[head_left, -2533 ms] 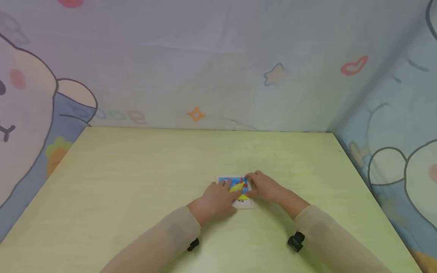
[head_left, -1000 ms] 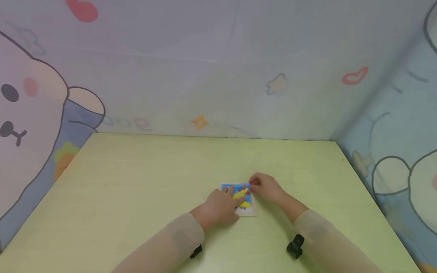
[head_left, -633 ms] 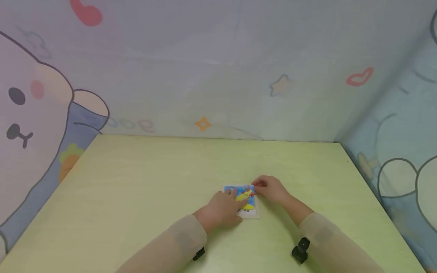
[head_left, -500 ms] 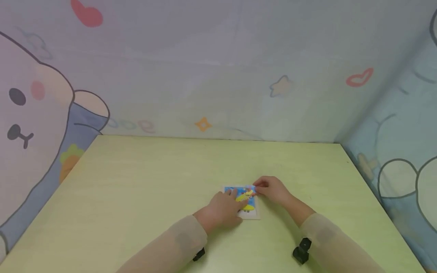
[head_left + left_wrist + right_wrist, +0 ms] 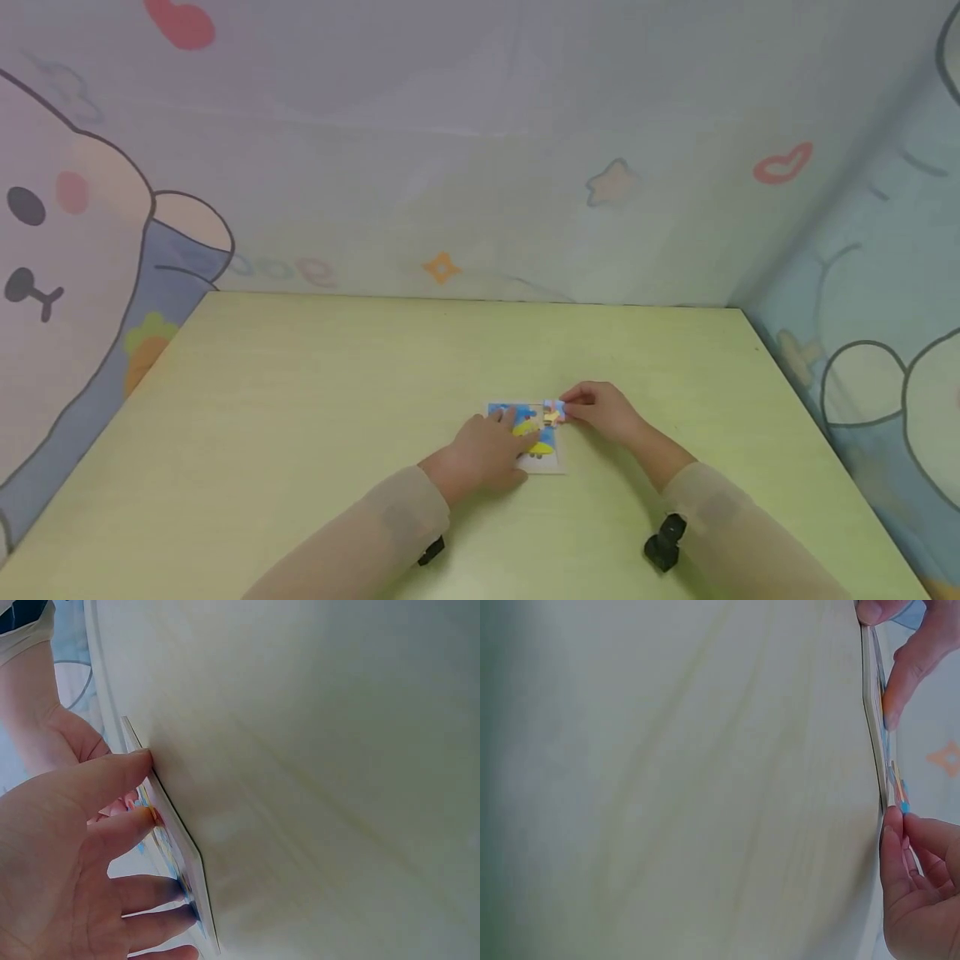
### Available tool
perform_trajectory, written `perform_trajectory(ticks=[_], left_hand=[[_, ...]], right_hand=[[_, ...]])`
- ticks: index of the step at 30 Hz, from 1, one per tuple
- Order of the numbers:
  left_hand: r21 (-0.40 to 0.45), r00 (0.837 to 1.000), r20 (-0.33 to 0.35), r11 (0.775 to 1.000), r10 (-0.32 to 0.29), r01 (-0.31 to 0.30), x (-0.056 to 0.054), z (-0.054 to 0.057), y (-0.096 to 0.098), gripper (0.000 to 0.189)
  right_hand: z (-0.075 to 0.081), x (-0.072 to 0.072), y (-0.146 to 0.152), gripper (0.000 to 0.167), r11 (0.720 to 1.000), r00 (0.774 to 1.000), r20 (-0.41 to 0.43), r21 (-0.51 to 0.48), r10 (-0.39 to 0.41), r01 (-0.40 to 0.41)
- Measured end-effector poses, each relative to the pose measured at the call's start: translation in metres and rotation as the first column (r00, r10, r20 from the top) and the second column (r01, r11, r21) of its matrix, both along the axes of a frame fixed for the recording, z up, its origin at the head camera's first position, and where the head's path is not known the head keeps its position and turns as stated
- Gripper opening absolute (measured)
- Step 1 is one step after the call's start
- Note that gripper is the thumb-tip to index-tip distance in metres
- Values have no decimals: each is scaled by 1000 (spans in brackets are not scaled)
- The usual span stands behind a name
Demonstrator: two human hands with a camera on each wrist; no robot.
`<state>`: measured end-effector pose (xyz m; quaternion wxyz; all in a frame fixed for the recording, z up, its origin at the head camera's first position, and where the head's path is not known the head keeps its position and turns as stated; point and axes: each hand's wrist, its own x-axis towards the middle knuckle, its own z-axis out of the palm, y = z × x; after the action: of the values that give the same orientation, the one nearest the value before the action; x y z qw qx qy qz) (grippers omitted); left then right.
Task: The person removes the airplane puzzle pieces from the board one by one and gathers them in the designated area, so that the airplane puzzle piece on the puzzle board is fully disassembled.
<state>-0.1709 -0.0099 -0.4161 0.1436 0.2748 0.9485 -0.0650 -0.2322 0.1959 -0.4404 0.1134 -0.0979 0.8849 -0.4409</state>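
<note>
A small jigsaw puzzle board [image 5: 542, 447] with a pale rim lies on the table, showing a yellow picture on blue. My left hand [image 5: 487, 452] rests over its left part, fingers spread and fairly straight, hiding some of the picture. In the left wrist view the thumb touches the edge of the board [image 5: 196, 877]. My right hand [image 5: 606, 412] pinches a puzzle piece [image 5: 553, 413] between thumb and fingertips at the board's upper right corner. That piece [image 5: 899, 791] stands tilted above the board in the right wrist view. Beside it, a bare pale patch shows in the board.
A pale yellow-green table [image 5: 337, 375] extends around the board on all sides. Behind it hangs a cartoon-printed cloth [image 5: 375, 167], which also covers the sides. A black camera mount [image 5: 664, 542] sits under the right sleeve [image 5: 738, 525].
My right hand has lifted the puzzle piece out of the board's upper right corner and drawn it slightly right, baring a pale patch. The left hand stays on the board. The head view has shifted slightly.
</note>
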Motion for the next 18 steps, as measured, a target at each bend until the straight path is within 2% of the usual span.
perform_trajectory(ticks=[9, 18], left_hand=[[-11, 1000, 0, 1000, -5, 5, -1, 1, 0, 55], [-29, 1000, -5, 999, -25, 25, 0, 1, 0, 56]], right_hand=[[0, 0, 11, 18, 999, 999, 25, 7, -39, 39], [3, 2, 27, 23, 995, 995, 78, -67, -64, 69]])
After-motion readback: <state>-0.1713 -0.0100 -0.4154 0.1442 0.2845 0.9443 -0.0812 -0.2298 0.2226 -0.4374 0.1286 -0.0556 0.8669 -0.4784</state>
